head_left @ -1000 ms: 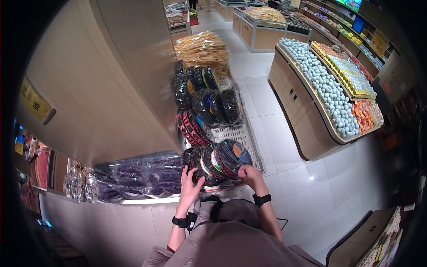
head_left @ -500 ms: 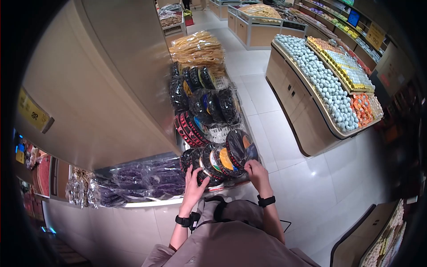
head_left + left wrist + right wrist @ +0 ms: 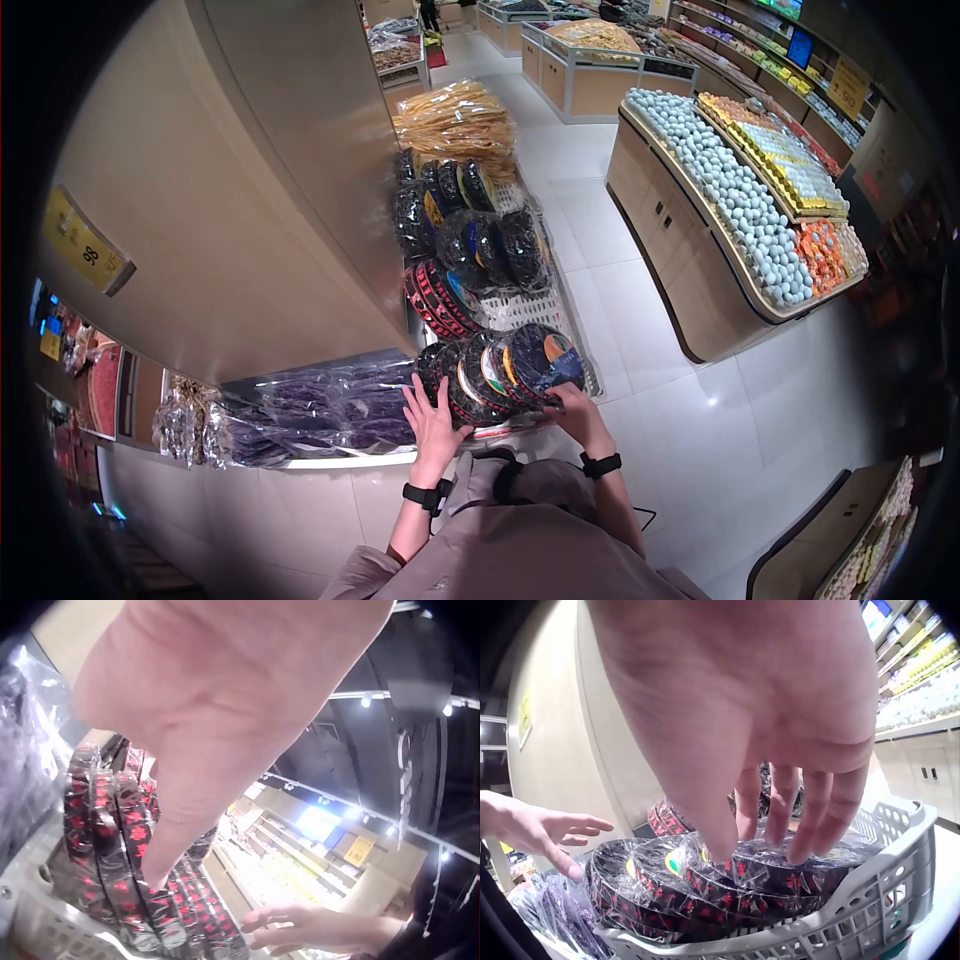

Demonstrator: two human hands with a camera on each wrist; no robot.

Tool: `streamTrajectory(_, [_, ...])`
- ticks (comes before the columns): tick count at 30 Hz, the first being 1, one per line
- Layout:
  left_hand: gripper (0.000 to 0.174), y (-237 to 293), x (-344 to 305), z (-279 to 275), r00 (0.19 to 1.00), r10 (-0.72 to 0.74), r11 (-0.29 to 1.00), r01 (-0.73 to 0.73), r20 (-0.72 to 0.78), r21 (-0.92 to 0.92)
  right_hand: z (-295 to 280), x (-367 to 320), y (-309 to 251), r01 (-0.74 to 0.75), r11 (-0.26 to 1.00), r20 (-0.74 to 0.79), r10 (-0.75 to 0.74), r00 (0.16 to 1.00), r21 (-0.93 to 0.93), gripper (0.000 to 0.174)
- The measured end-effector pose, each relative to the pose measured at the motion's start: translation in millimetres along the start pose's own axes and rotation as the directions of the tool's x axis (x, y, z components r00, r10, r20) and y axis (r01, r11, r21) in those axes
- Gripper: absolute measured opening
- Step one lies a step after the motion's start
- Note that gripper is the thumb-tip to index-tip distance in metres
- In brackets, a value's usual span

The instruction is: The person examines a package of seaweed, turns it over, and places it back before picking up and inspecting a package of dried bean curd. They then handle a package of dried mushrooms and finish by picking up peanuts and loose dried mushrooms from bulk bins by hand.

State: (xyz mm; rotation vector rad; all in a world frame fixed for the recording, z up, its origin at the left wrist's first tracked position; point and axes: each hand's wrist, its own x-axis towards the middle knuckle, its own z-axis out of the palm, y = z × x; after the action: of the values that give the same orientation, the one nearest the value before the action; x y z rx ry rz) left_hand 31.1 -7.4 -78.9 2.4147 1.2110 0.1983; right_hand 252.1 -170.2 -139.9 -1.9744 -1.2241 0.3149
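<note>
A row of round black packages with red patterns, wrapped in clear film (image 3: 483, 372), leans in a grey plastic basket (image 3: 847, 907). At the row's left end, the left hand (image 3: 434, 433) has its fingers spread, and its thumb touches a package's rim in the left wrist view. The right hand (image 3: 583, 418) is at the right end, its thumb and fingertips on the front edge of the outermost package (image 3: 543, 357), which shows an orange and blue label. In the right wrist view its fingers (image 3: 831, 814) bend down onto the film.
Purple bagged goods (image 3: 340, 405) lie left of the basket. Behind are more black round packages (image 3: 475, 245) and yellow bagged strips (image 3: 458, 125). A wide pillar (image 3: 290, 180) stands at the left, an egg stand (image 3: 740, 200) across the aisle.
The outermost package tilted up to the right, exposing an orange label behind it, then came back against the row, the right hand moving with it. The left hand stays by the left end.
</note>
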Motion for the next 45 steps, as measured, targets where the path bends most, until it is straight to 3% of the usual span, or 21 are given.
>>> streamTrajectory(1, [0.108, -2, -1, 0, 0.998, -0.059, 0.997, 0.058, 0.012, 0.042, 3, -2, 3, 0.012, 1.0, 0.013, -0.011, 1.0, -0.01, 0.033])
streamTrajectory(3, [0.111, -18, 0, 6, 1.0, -0.016, 1.0, 0.016, -0.001, 0.014, 7, -6, 8, 0.021, 1.0, 0.029, -0.021, 0.999, -0.016, 0.038])
streamTrajectory(5, [0.109, -24, 0, 7, 0.997, 0.069, 0.973, -0.072, -0.02, -0.221, 9, -7, 10, 0.009, 1.0, 0.051, -0.009, 0.999, 0.001, 0.04])
streamTrajectory(15, [0.101, -25, 4, 0, 0.998, 0.049, 0.987, -0.043, 0.034, -0.152, 10, -10, 1, 0.002, 1.0, 0.038, -0.003, 0.999, 0.014, 0.036])
streamTrajectory(17, [0.1, -25, 6, -2, 0.998, 0.038, 0.985, -0.03, 0.046, -0.167, 11, -11, -5, -0.114, 0.993, 0.067, 0.113, 0.991, 0.014, 0.035])
streamTrajectory(22, [0.098, -23, 7, -9, 1.0, 0.026, 0.962, -0.023, 0.01, -0.271, 18, -14, -9, -0.171, 0.984, 0.098, 0.165, 0.981, 0.056, 0.035])
streamTrajectory(24, [0.087, -22, 8, -9, 0.986, -0.155, 0.93, 0.124, -0.063, -0.346, 18, -11, -17, -0.2, 0.979, 0.114, 0.196, 0.974, 0.031, 0.035])
streamTrajectory(25, [0.087, -28, 9, -7, 0.986, -0.156, 0.928, 0.128, -0.053, -0.35, 17, -11, -21, -0.219, 0.976, 0.137, 0.215, 0.967, 0.015, 0.036])
streamTrajectory(27, [0.083, -38, 15, -6, 0.996, 0.008, 0.937, -0.04, -0.092, -0.346, 17, -10, -26, -0.235, 0.972, 0.159, 0.234, 0.959, -0.012, 0.036])
streamTrajectory(29, [0.08, -39, 16, -12, 0.999, -0.023, 0.911, 0.002, -0.047, -0.411, 22, -9, -32, -0.171, 0.985, 0.08, 0.169, 0.982, 0.024, 0.033])
streamTrajectory(31, [0.076, -47, 18, -17, 0.997, -0.055, 0.907, 0.075, 0.061, -0.413, 28, -6, -37, -0.175, 0.984, 0.094, 0.175, 0.98, 0.0, 0.031])
streamTrajectory(33, [0.073, -55, 18, -17, 0.998, -0.052, 0.904, 0.067, 0.047, -0.423, 35, -4, -41, -0.271, 0.962, 0.14, 0.27, 0.953, -0.013, 0.032])
streamTrajectory(35, [0.073, -58, 18, -22, 0.991, -0.044, 0.913, 0.092, 0.128, -0.397, 37, -4, -44, -0.294, 0.956, 0.145, 0.294, 0.945, -0.024, 0.032])
streamTrajectory(36, [0.07, -56, 18, -25, 0.998, 0.044, 0.925, -0.028, 0.034, -0.379, 38, -4, -46, -0.312, 0.949, 0.143, 0.314, 0.939, -0.032, 0.033])
streamTrajectory(37, [0.07, -52, 17, -27, 0.998, 0.043, 0.924, -0.026, 0.037, -0.381, 38, -5, -47, -0.315, 0.949, 0.144, 0.316, 0.938, -0.035, 0.033])
streamTrajectory(39, [0.064, -36, 11, -37, 0.966, 0.092, 0.988, -0.119, -0.241, -0.102, 38, -5, -48, -0.303, 0.952, 0.138, 0.307, 0.942, -0.05, 0.036])
streamTrajectory(41, [0.057, -26, 18, -41, 0.973, 0.082, 0.976, -0.122, -0.216, -0.179, 40, -4, -50, -0.308, 0.95, 0.125, 0.311, 0.942, -0.039, 0.037])
streamTrajectory(44, [0.047, -22, 30, -29, 0.922, 0.342, 0.895, -0.379, -0.183, -0.237, 40, -2, -63, -0.334, 0.943, 0.116, 0.333, 0.936, -0.018, 0.04])
streamTrajectory(45, [0.047, -22, 34, -20, 0.922, 0.34, 0.895, -0.377, -0.183, -0.239, 39, 0, -68, -0.35, 0.937, 0.122, 0.349, 0.929, -0.012, 0.041])
